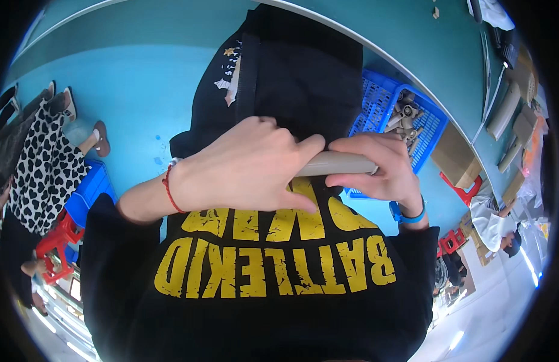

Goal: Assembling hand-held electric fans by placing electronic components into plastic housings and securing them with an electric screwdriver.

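Your left hand (243, 160) hides one end of the glossy beige rounded piece (337, 163), and your right hand (379, 158) covers part of the other, so you can't see its full shape. Jumbled beige-grey parts (405, 116) in the blue plastic mesh crate (435, 128) are too small to identify; the upper edge cuts off your teal worktable (424, 39).
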The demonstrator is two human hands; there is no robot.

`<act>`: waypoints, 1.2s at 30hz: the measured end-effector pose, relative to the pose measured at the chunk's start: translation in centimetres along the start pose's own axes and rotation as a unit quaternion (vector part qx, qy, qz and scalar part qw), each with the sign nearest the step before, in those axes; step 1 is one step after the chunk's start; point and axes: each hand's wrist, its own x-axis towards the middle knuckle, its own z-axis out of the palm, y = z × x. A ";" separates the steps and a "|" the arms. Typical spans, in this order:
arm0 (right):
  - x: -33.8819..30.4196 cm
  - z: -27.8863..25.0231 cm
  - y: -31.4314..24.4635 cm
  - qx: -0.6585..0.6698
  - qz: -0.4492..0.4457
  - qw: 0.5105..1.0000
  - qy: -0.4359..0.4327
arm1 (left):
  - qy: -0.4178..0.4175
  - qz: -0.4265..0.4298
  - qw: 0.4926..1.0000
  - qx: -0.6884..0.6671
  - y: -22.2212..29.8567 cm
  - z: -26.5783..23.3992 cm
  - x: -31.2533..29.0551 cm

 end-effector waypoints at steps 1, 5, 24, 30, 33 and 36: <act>0.0 0.1 0.1 -0.014 -0.008 0.999 0.028 | 0.017 0.010 0.999 0.029 -0.2 0.0 0.0; -0.6 0.6 0.8 -0.002 0.030 0.997 0.074 | 0.094 -0.005 0.995 0.041 -1.5 0.4 -0.9; -0.3 2.6 2.7 0.017 0.105 0.994 -0.035 | 0.285 0.008 0.952 -0.112 -4.3 5.2 -0.2; 0.0 2.9 3.8 0.032 0.117 0.987 -0.102 | 0.315 0.027 0.946 -0.071 -4.3 5.8 0.0; -0.3 3.5 3.7 0.055 0.131 0.987 -0.077 | 0.322 0.021 0.943 -0.079 -4.3 5.8 0.0; -0.1 3.7 3.3 0.091 0.158 0.982 -0.053 | 0.313 0.020 0.946 -0.084 -4.3 5.5 -0.1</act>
